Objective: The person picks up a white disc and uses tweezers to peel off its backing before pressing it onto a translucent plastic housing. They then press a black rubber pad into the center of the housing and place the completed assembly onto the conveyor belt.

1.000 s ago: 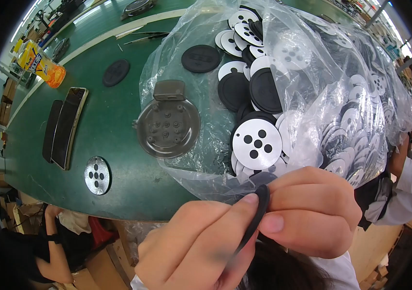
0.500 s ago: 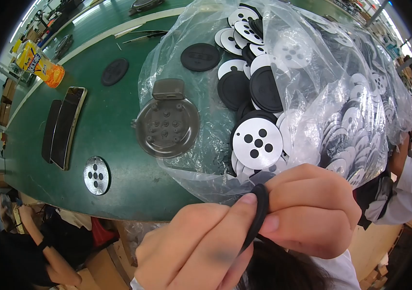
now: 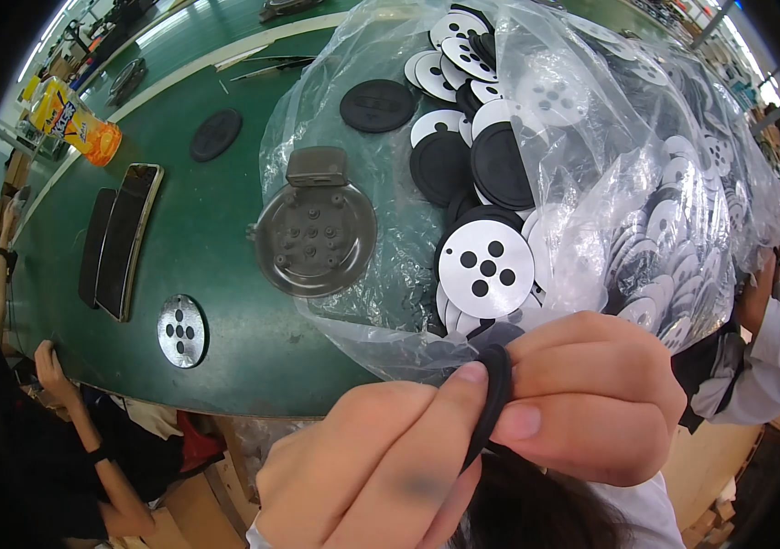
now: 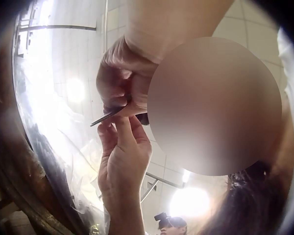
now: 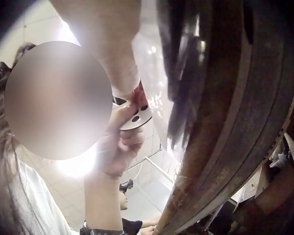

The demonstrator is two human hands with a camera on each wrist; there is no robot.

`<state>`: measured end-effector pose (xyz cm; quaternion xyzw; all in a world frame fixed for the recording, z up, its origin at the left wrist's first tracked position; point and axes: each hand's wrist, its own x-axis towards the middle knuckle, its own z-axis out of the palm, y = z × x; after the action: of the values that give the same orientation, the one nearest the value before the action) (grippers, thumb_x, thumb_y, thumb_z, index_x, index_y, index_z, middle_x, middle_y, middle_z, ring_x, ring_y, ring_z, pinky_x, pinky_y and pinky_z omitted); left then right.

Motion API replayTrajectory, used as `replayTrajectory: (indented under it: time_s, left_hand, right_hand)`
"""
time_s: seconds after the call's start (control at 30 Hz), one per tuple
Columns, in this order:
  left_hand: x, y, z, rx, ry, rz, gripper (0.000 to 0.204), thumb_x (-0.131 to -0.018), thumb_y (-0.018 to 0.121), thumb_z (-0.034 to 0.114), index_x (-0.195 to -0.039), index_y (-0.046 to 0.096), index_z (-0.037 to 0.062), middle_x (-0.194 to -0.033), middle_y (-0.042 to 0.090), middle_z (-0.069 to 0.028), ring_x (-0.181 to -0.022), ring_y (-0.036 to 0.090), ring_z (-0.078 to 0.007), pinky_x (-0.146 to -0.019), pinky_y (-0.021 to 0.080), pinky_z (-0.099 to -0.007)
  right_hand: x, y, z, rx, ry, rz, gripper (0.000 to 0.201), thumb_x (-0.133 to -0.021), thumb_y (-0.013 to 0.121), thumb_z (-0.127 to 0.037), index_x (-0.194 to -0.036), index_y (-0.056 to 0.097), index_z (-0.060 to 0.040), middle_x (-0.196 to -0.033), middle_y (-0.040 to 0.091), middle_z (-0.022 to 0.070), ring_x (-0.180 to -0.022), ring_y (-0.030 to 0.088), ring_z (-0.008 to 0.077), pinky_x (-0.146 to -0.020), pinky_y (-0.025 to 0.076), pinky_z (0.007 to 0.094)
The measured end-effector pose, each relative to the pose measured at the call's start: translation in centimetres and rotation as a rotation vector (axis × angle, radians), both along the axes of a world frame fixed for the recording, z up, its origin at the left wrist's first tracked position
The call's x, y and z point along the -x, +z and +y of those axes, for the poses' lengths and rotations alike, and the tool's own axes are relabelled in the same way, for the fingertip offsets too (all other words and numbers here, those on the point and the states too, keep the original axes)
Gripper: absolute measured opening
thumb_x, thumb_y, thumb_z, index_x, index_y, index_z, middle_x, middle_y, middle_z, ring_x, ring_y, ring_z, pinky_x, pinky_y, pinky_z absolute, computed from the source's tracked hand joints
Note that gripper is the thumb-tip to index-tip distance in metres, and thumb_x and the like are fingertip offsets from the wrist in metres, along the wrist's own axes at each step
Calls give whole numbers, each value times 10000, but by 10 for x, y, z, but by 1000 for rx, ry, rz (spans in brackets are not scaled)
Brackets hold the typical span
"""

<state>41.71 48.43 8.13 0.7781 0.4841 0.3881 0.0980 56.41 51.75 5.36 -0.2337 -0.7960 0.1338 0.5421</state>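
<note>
A black disc is pinched on edge between both hands, near the table's front edge. My left hand grips it from the left, the thumb on its rim; my right hand pinches it from the right with thumb and curled fingers. The right wrist view shows a white face with dark holes on the disc. In the left wrist view the disc appears thin, edge-on, between the two hands. Just behind the hands, a white-faced disc lies on the pile of black and white discs.
A clear plastic bag with several discs covers the right side. A grey round housing lies at its left edge. On the green table are a silver-faced disc, a black disc, phones and a drink pouch.
Both hands keep their grip on the disc, which has turned slightly between them. At the left, another person's arm has moved up beside the table.
</note>
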Motion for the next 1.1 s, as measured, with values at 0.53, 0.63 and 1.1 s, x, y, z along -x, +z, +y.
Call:
replayTrajectory:
  time_s: [0.53, 0.63, 1.1]
  left_hand:
    - [2, -8, 6, 16, -39, -59, 210, -598, 631, -47, -806, 622, -74, -671, 583, -153, -540, 559, -209, -490, 431, -254]
    - [4, -7, 6, 39, -59, -71, 229, -576, 623, -53, -804, 616, -78, -665, 583, -149, -540, 559, -210, -487, 424, -247]
    - [41, 13, 26, 789, -536, -479, 350, -618, 724, 9, -931, 583, -56, -709, 536, -68, -571, 467, -68, -471, 299, -192]
  right_hand:
    - [6, -6, -2, 67, -135, -78, 271, -650, 734, -81, -796, 510, -40, -734, 511, 91, -523, 496, 177, -424, 392, 271]
    - [5, -7, -1, 55, -115, -98, 307, -594, 735, -122, -787, 503, -64, -719, 504, 63, -495, 470, 167, -406, 360, 265]
    - [-2, 17, 11, -473, -146, -375, 244, -598, 610, -110, -783, 460, -56, -658, 495, 40, -433, 423, 115, -371, 274, 224]
